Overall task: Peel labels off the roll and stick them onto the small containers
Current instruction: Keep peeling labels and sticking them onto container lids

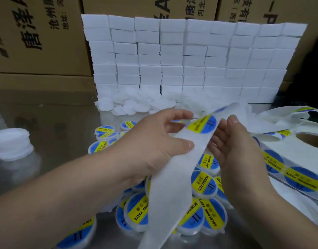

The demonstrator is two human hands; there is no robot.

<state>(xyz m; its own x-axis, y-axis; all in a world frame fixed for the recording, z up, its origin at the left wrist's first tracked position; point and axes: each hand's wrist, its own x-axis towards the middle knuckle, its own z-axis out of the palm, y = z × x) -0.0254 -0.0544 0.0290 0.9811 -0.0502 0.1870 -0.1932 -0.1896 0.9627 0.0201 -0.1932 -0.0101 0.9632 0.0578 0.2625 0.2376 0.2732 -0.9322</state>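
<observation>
Your containers (204,184) carry round blue-and-yellow labels (138,209) reading "SOLDERING PASTE", with a "II" mark and Chinese characters too small to read. The roll (287,151) on your right has the same wording on its labels. The left carton (38,56) shows "唐泽", "沧州" and "地址". The middle carton (136,6) shows a large "A" and "河北". Print on the raised strip (172,177) is too blurred to read.

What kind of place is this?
Likely a small packing or warehouse bench: printed cartons stacked behind, a wall of white foam blocks, and a pile of labelled containers on a metal table.
</observation>
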